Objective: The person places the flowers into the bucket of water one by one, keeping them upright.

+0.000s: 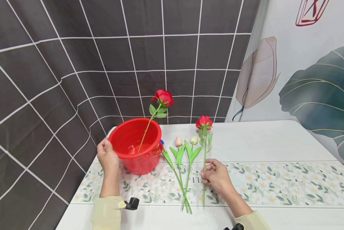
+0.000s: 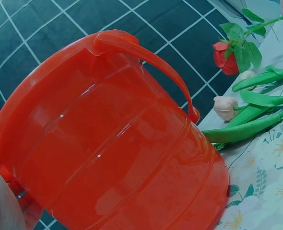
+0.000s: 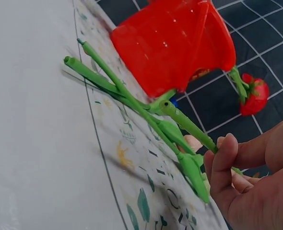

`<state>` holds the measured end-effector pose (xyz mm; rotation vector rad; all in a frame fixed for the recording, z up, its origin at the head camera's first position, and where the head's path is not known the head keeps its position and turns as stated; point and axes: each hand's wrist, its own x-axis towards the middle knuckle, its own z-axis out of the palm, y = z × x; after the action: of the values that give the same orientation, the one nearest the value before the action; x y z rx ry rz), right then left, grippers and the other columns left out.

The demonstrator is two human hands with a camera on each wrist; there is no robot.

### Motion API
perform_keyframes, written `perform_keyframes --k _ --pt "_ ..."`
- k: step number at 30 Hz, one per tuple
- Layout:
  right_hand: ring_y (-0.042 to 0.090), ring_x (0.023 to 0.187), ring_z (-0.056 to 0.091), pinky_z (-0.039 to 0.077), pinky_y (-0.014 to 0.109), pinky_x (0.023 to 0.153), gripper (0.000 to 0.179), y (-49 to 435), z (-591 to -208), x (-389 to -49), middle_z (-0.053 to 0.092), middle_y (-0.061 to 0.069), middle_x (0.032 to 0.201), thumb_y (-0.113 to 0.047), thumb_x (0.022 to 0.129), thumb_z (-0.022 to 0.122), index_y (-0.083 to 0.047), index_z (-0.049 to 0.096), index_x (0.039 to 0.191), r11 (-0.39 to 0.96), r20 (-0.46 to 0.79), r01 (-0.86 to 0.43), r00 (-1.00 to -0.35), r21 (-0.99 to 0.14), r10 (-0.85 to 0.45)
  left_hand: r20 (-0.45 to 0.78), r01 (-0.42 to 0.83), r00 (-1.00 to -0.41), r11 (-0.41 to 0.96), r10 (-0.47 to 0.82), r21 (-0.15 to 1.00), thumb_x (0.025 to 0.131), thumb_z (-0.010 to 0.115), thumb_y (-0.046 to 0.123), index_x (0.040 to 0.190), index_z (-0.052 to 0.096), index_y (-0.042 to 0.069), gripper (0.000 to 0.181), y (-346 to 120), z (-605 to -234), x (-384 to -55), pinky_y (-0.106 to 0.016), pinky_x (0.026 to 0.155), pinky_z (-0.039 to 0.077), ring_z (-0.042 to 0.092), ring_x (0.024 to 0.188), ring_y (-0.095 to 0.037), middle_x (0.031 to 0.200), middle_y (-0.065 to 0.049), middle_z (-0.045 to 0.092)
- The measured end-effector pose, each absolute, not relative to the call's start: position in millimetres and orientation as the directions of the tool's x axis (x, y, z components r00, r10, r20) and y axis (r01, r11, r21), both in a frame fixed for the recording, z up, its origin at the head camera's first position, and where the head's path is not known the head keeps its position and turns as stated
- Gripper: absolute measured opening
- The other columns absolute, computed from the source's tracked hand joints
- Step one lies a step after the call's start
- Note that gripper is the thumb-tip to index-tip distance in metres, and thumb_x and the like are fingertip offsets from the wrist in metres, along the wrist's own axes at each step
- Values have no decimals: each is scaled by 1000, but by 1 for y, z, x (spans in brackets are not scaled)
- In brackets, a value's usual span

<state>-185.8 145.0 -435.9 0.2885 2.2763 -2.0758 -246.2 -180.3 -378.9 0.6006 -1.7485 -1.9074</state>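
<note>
A red plastic bucket stands at the left of the table, tilted slightly. My left hand grips its rim on the left side; in the left wrist view the bucket's wall fills most of the picture. One red rose leans inside the bucket, its bloom above the rim. My right hand pinches the green stem of a second red rose between thumb and fingers. In the right wrist view that stem's cut end points away from the fingers.
Between bucket and right hand lie several artificial tulips, among them a pink tulip and a white tulip, with stems crossing. A floral strip runs across the white table. A dark gridded curtain hangs behind.
</note>
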Motion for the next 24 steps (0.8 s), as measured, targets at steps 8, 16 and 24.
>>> perform_keyframes --k 8,16,24 --pt "17 63 57 52 30 52 54 146 -432 -188 55 16 93 14 82 63 6 43 132 48 -126 132 -986 -990 111 13 63 -792 -60 -610 996 105 34 30 142 39 6 45 -181 -379 -246 -37 109 36 41 130 -25 146 -8 42" --pt "15 61 57 51 27 51 54 146 -426 -192 58 17 96 14 83 63 4 44 132 56 -101 109 -987 -993 126 3 54 -791 -64 -612 996 104 35 31 142 39 7 44 -181 -380 -246 -37 109 36 41 130 -25 146 -8 42" --pt "13 68 60 53 25 55 53 146 -419 -199 57 17 101 14 83 63 0 45 131 66 -64 74 -988 -995 138 -1 42 -792 -56 -610 998 104 35 32 142 39 9 44 -181 -380 -246 -38 109 37 41 130 -25 146 -7 42"
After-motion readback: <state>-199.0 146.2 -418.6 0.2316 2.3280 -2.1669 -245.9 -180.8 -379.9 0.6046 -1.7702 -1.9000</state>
